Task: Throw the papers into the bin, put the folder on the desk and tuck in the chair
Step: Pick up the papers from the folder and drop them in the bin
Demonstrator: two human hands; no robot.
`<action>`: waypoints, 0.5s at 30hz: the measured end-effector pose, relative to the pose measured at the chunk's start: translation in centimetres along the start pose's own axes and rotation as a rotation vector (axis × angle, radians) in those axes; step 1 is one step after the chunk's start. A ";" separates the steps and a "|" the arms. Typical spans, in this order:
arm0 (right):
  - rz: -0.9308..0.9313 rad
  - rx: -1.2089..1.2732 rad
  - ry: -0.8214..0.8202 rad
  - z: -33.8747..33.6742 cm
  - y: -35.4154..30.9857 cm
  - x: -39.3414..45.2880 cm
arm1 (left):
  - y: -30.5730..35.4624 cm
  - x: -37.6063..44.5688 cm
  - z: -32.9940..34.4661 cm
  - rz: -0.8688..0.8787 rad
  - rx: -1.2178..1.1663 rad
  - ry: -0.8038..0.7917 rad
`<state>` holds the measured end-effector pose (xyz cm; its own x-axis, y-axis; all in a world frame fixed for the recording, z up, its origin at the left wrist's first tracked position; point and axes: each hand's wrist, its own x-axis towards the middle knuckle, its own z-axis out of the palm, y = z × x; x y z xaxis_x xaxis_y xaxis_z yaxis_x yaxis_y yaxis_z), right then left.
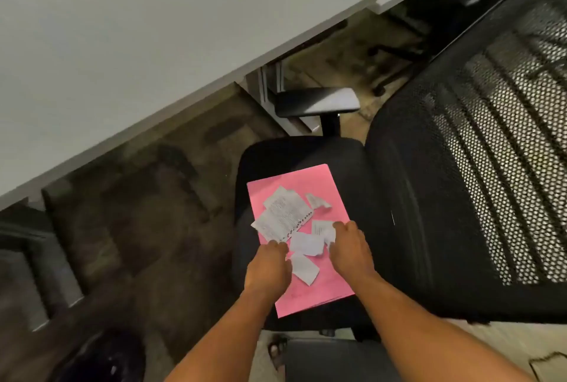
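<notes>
A pink folder (325,188) lies on the seat of a black office chair (374,185). Several torn white paper scraps lie on the folder, the biggest a printed spiral-bound sheet (283,216). My left hand (268,268) rests on the folder's left edge, fingertips touching the printed sheet's near corner. My right hand (349,249) is curled over a small scrap (322,228) at the folder's right side. Whether either hand has pinched paper I cannot tell. The bin (101,357), lined with a black bag, stands at the lower left on the floor.
The white desk (122,44) runs diagonally across the upper left, its edge above the chair's left armrest (316,102). The chair's mesh back (491,151) fills the right. A drawer unit (30,262) stands at the left under the desk. My foot (277,351) shows below the seat.
</notes>
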<state>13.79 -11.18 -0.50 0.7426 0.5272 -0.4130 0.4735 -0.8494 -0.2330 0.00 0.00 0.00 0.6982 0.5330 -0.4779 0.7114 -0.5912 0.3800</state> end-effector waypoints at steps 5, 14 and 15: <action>0.085 0.081 -0.007 1.5 1.9 1.9 | 0.1 0.9 2.9 0.000 -0.024 -0.039; 0.177 0.115 -0.004 4.0 4.1 3.2 | 0.2 2.2 6.1 0.031 0.080 -0.061; 0.183 0.109 -0.006 4.2 4.2 3.2 | 0.2 2.3 6.2 0.017 0.060 -0.059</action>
<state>16.15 -13.18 -6.54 0.8086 0.3642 -0.4621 0.2770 -0.9286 -0.2471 1.24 -2.63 -5.93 0.7028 0.4869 -0.5187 0.6924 -0.6357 0.3413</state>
